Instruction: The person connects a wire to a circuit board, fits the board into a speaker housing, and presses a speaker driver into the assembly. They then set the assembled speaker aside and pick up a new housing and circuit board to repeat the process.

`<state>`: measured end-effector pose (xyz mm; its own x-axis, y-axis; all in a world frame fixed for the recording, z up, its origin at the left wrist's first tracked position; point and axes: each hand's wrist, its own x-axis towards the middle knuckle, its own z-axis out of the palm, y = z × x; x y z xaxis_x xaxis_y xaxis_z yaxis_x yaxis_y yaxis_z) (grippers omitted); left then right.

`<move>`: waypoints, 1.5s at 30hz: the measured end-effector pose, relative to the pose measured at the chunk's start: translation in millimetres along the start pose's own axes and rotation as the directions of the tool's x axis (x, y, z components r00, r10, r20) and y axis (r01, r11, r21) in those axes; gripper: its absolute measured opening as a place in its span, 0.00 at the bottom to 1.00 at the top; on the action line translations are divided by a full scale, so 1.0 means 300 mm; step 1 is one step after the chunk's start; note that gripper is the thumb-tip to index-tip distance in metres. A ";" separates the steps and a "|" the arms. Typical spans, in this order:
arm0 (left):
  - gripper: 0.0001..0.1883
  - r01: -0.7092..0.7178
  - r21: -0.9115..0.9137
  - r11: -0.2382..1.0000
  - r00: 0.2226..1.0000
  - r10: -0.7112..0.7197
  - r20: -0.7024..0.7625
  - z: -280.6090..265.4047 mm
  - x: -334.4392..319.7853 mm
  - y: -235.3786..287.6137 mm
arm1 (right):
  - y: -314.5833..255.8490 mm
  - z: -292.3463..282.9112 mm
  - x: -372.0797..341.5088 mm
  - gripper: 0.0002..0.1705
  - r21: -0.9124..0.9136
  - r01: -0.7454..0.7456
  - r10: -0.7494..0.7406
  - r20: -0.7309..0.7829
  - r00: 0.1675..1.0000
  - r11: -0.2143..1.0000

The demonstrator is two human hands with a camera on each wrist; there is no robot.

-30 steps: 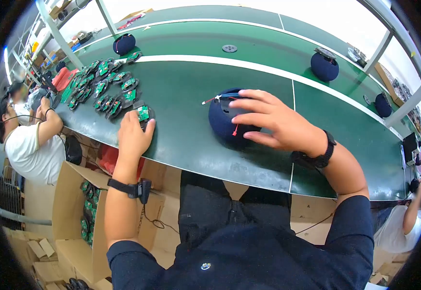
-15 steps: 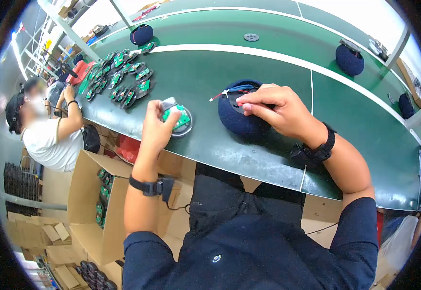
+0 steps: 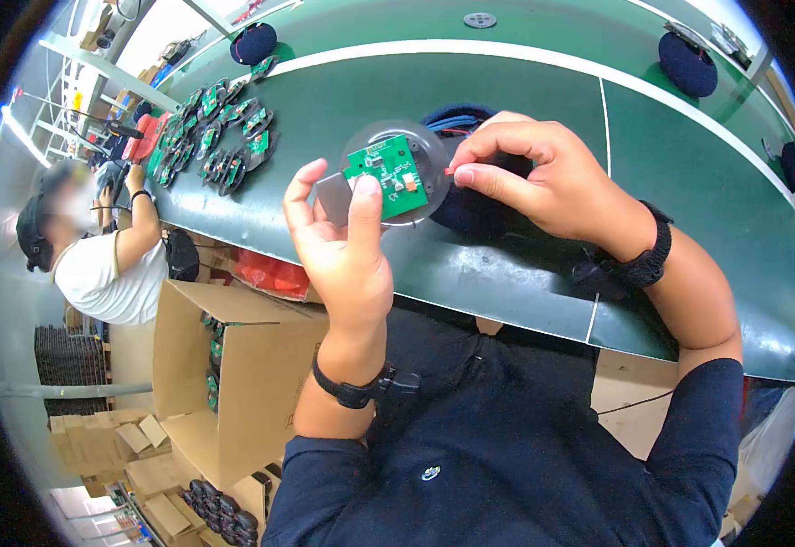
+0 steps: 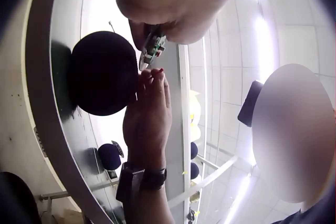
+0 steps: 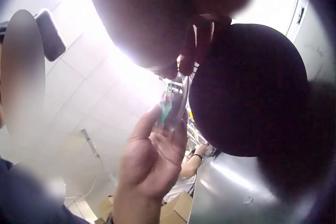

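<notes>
My left hand [image 3: 347, 260] holds a round grey disc [image 3: 435, 155] with a green circuit board [image 3: 384, 173] on its upward face, the thumb over the board's lower edge. With thumb and forefinger, my right hand [image 3: 557, 178] pinches a small red connector [image 3: 450, 170] right at the disc's rim. Behind both hands sits a navy ball-shaped housing [image 3: 470, 217], partly hidden, with blue wires [image 3: 455, 122] at its open top. In the left wrist view the housing [image 4: 102, 74] stands beside my right hand [image 4: 149, 119].
Several similar board discs [image 3: 224, 132] lie heaped at the left of the green table [image 3: 343, 91]. More navy housings [image 3: 687, 66] stand farther back. A cardboard box [image 3: 265, 374] holding boards is below the table edge. Another person [image 3: 110, 278] sits at the left.
My left hand has brought a board disc from the heap across to the housing, turning its board upward. The right hand has gone from open fingers over the housing to pinching the red connector.
</notes>
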<state>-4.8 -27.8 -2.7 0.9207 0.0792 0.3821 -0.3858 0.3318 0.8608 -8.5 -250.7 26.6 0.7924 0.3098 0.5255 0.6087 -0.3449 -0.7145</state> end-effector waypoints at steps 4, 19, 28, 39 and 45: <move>0.23 -0.075 0.129 0.989 0.997 0.075 0.004 0.017 -0.024 0.003 | 0.008 0.013 -0.008 0.05 -0.103 0.123 -0.128 -0.034 0.991 0.987; 0.21 -0.270 0.276 0.923 0.961 0.239 0.140 0.072 -0.029 0.024 | 0.019 -0.013 -0.004 0.12 -0.065 0.118 -0.120 -0.035 0.992 0.991; 0.20 -0.250 0.248 0.936 0.968 0.238 0.077 0.079 -0.001 -0.017 | 0.048 0.008 -0.003 0.12 -0.187 0.255 -0.284 -0.152 0.947 0.949; 0.18 -0.241 0.201 0.950 0.970 0.227 0.091 0.095 0.005 -0.020 | 0.051 0.000 0.001 0.10 -0.033 0.121 -0.124 -0.093 0.988 0.992; 0.18 -0.247 0.193 0.950 0.968 0.232 0.099 0.090 0.005 -0.023 | 0.051 -0.003 -0.004 0.10 -0.061 0.152 -0.157 -0.088 0.984 0.987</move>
<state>-2.5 -55.3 1.0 0.7956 0.0609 0.6027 -0.6054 0.1143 0.7877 0.0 -257.0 15.4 0.6876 0.2804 0.6697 0.7232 -0.3474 -0.5970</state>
